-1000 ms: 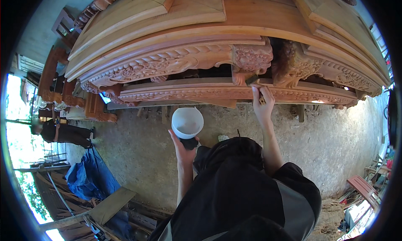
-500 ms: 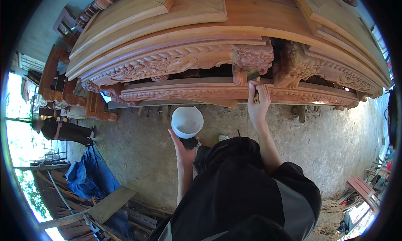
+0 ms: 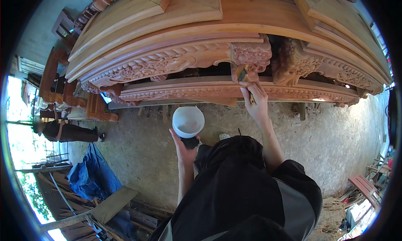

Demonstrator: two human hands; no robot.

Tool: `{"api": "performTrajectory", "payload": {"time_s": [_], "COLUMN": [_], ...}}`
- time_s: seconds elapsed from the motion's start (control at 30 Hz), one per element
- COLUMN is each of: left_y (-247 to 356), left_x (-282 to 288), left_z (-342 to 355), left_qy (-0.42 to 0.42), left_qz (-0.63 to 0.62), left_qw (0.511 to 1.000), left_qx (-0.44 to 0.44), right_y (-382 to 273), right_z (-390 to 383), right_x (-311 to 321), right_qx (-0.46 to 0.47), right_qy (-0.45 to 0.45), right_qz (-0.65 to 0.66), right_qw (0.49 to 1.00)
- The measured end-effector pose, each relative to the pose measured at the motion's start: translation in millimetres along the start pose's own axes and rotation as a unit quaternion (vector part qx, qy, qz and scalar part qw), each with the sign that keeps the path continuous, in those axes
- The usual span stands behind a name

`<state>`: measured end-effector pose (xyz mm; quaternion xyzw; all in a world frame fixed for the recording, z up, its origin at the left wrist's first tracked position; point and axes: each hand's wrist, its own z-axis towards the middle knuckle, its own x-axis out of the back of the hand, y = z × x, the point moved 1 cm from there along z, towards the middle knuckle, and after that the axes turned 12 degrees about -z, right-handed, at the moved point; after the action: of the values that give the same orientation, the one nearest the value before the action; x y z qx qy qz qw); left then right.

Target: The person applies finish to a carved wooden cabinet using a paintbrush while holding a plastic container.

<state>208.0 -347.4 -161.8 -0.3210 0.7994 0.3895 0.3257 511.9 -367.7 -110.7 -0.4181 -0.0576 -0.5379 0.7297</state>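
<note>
A paintbrush (image 3: 252, 99) is gripped in my right hand (image 3: 258, 100), its bristles against the carved leg (image 3: 251, 56) of a reddish wooden furniture piece. Lower and to the left, my left hand (image 3: 184, 151) is wrapped round the dark base of a white bowl-like container (image 3: 188, 121), its open top facing up. What the container holds is too faint to make out. Above both hands spans a carved apron (image 3: 167, 63) with scrollwork, and below it runs a long carved rail (image 3: 180, 91).
Wooden panels (image 3: 184, 15) lie stacked on the furniture's top. At left, a person in dark clothes (image 3: 71, 131) stands beside carved wooden furniture (image 3: 98, 105). A blue tarp (image 3: 94, 174) hangs near scrap timber (image 3: 138, 218). More wood pieces (image 3: 364, 188) lie at lower right.
My right hand has moved the brush slightly left and down along the carved leg. My left hand and the container are nearly still. The person at left has shifted a little right.
</note>
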Motion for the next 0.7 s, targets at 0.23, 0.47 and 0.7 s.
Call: {"api": "performTrajectory", "payload": {"time_s": [0.23, 0.47, 0.7], "left_y": [-2.8, -5.2, -7.3], "left_x": [-3.0, 2.6, 3.8], "left_z": [-0.7, 1.4, 2.2], "left_qy": [-0.012, -0.009, -0.019], "left_qz": [0.015, 0.018, 0.027], "left_qw": [1.0, 1.0, 0.999], "left_qx": [-0.007, 0.005, 0.005], "right_y": [-0.6, 9.2, 8.8], "right_z": [3.6, -5.8, -11.2], "right_x": [-1.8, -6.8, -18.3], "right_qx": [0.017, -0.096, -0.092], "right_qy": [0.031, 0.16, 0.194], "right_qz": [-0.016, 0.013, 0.105], "right_qw": [0.999, 0.982, 0.971]}}
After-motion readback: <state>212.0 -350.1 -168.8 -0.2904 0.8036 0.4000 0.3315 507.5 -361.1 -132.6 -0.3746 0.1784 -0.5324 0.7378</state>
